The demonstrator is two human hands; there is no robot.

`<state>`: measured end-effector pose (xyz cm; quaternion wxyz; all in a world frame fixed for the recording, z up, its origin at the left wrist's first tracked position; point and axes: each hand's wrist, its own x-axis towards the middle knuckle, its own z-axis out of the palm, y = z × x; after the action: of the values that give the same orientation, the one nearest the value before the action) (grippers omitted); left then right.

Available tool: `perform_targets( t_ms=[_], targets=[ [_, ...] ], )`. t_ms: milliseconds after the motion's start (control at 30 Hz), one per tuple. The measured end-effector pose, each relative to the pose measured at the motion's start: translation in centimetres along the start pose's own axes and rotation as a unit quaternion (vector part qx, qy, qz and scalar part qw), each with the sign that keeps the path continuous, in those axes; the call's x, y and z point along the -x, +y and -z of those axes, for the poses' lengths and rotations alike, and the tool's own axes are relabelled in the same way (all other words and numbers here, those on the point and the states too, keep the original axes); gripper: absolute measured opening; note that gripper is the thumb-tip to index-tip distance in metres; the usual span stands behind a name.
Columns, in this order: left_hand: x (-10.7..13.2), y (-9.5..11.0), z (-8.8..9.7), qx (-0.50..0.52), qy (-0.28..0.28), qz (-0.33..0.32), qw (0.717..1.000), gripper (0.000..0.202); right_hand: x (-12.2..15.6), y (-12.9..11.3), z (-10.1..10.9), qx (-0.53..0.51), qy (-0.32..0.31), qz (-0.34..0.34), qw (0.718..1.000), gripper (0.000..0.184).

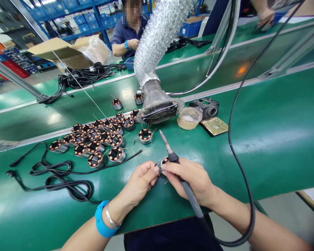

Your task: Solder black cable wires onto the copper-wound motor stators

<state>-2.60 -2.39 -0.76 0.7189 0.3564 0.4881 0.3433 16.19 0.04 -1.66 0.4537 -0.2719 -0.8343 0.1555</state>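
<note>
My right hand (192,179) is wrapped round a soldering iron (189,195), its tip angled up and away to the left. The thumb and finger of the same hand also touch a motor stator (164,161), mostly hidden behind them. Close beside it, my left hand (143,179) is closed in a pinch on a thin wire at the stator; its exact end is hidden by the fingertips. Just beyond my hands stands a single stator (145,136) with copper coils and thin leads. Several more stators (94,147) are grouped to the left.
A fume hood (161,108) on a silver duct (159,42) hangs over the green bench. Right of it are a round tub (189,118), an iron stand (206,108) and a sponge tray (214,126). Black power cables (68,183) lie left. A co-worker (129,31) sits opposite.
</note>
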Motion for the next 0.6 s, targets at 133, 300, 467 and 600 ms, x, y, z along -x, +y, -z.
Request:
perform_targets(
  t_ms=[133, 300, 467, 600],
  targets=[
    [0.1, -0.2, -0.2, -0.016, 0.03, -0.016, 0.999, 0.044, 0.2, -0.3, 0.8, -0.098, -0.036, -0.068, 0.992, 0.034],
    [0.2, -0.2, -0.6, -0.024, 0.064, -0.03, 0.997, 0.047, 0.3, -0.1, -0.5, -0.07, 0.012, -0.075, 0.995, 0.026],
    [0.1, -0.5, -0.8, -0.044, 0.1, -0.039, 0.993, 0.046, 0.1, 0.1, -1.3, -0.015, 0.065, -0.067, 0.996, 0.027],
    [0.1, -0.8, -0.8, -0.065, 0.117, -0.05, 0.99, 0.045, 0.2, 0.1, -1.0, -0.018, 0.05, -0.029, 0.998, 0.028]
  ],
)
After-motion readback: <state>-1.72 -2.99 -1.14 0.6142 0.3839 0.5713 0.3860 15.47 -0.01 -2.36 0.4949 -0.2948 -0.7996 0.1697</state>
